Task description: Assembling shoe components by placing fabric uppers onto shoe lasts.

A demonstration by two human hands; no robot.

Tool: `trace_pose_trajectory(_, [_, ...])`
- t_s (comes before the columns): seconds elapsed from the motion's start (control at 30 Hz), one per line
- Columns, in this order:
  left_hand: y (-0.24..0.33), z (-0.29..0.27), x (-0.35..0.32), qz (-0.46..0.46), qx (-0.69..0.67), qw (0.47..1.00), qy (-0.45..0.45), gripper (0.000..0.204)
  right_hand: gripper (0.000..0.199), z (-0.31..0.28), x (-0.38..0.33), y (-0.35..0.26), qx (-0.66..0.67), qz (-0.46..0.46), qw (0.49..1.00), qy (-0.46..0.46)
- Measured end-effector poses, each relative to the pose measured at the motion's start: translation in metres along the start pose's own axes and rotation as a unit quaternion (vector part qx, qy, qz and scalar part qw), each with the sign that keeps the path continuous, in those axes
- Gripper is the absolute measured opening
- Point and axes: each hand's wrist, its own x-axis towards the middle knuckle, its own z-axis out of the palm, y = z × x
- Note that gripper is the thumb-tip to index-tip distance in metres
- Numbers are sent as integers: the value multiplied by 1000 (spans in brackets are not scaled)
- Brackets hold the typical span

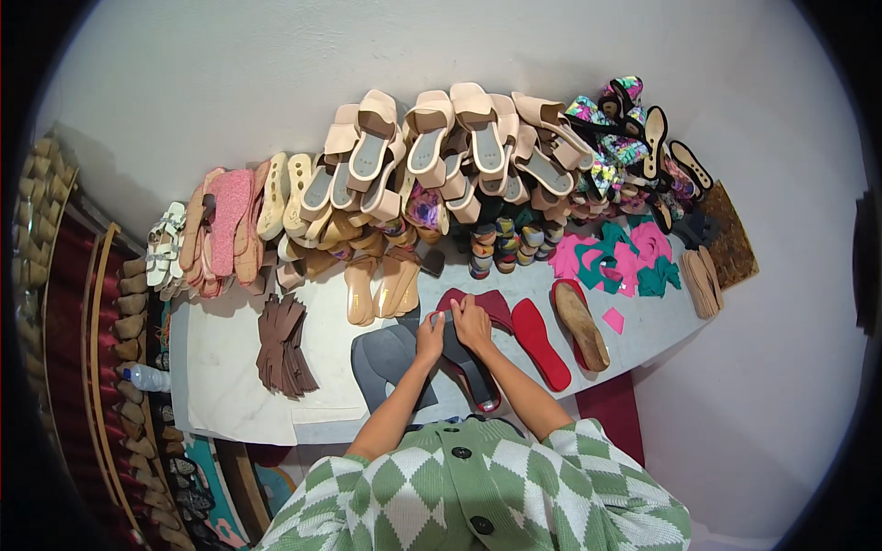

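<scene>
- Two hands, left hand [429, 336] and right hand [472, 321], both pinched shut on a dark sole [464, 358], pressing it flat against the desk [230, 367].
- Red insole [539, 342] just beside, within reach.
- Sandals [432, 147] heaped behind.

The white table [230, 367] has open surface at the left front, between the brown cut pieces [282, 344] and the edge. Behind, piled sandals [432, 156] block the way; right, red soles [540, 342] and pink scraps [614, 262].

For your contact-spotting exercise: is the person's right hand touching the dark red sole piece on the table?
Touching. The head view shows the right hand resting directly on the dark red sole piece, its fingers overlapping the top with no gap; the left hand is pressed alongside.
</scene>
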Motion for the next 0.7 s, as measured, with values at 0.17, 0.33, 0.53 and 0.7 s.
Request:
trace_pose_trajectory(0.17, [7, 2, -6, -9, 28, 999, 13, 42, 34, -2, -8, 0, -1, 3, 999, 44])
trace_pose_trajectory(0.33, [15, 8, -11, 7, 48, 997, 54, 42, 33, -16, -33, 2, -31, -4, 996, 84])
trace_pose_trajectory(0.53, [23, 15, -14, -28, 81, 991, 105, 43, 35, -22, -74, 4, -72, 67, 994, 46])
trace_pose_trajectory(0.7, [22, 20, -12, -46, 116, 978, 168, 45, 44, -38, -88, 11, -28, 28, 999, 17])
